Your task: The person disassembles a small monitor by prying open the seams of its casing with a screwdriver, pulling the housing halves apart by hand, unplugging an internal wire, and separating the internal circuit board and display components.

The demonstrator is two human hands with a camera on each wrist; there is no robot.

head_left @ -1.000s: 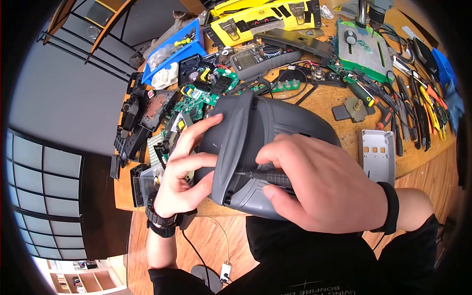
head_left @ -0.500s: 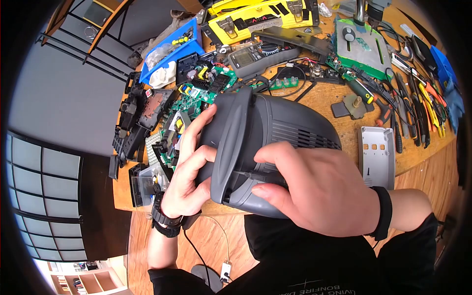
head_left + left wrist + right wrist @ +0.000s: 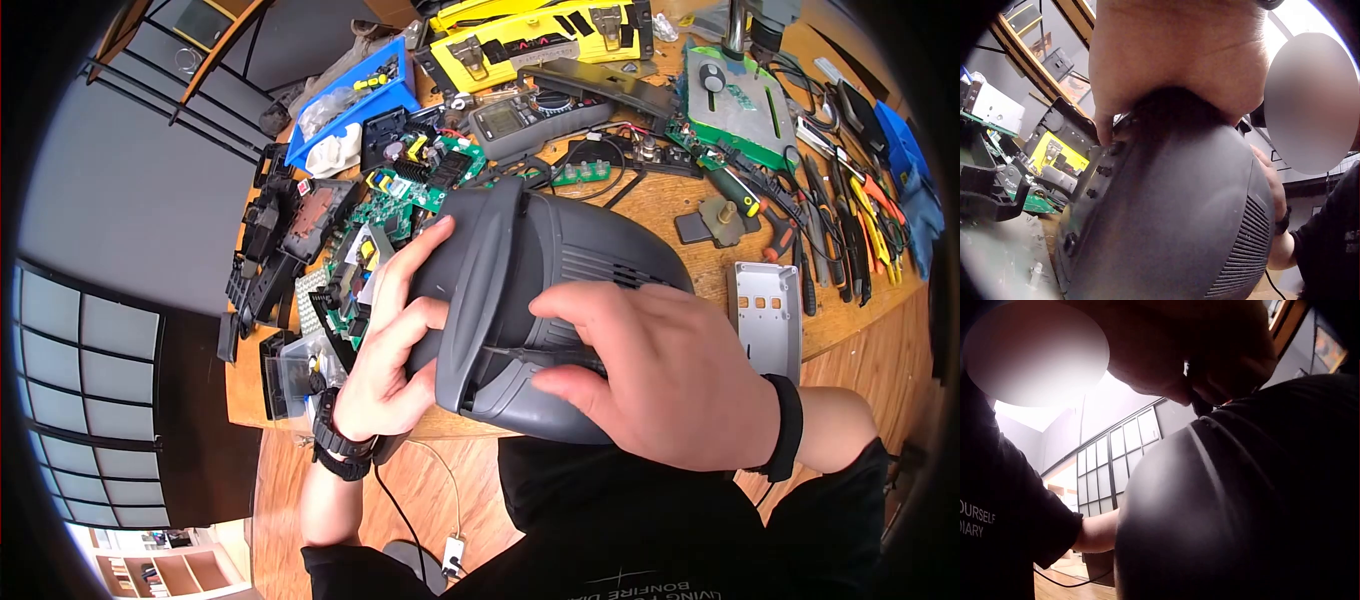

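A dark grey plastic housing (image 3: 610,240) with vent slots and a raised handle bar (image 3: 480,290) lies tilted at the table's front edge. My left hand (image 3: 385,370) grips its left end, fingers spread around the handle side; in the left wrist view that hand (image 3: 1179,56) lies over the housing's top (image 3: 1172,200). My right hand (image 3: 680,380) holds a dark, thin-shafted tool (image 3: 530,355) between thumb and fingers, its shaft pointing left to the gap beside the handle. In the right wrist view the right hand (image 3: 1210,356) is dark above the housing (image 3: 1172,487).
Green circuit boards (image 3: 440,165) and black plastic parts (image 3: 270,240) crowd the left. Behind are a multimeter (image 3: 535,120), a blue bin (image 3: 370,100) and a yellow case (image 3: 540,45). A grey tray (image 3: 765,315) and hand tools (image 3: 860,220) lie at the right.
The left wrist has shifted slightly right since a second ago. The tool and right hand have moved only slightly, and both hands keep their holds.
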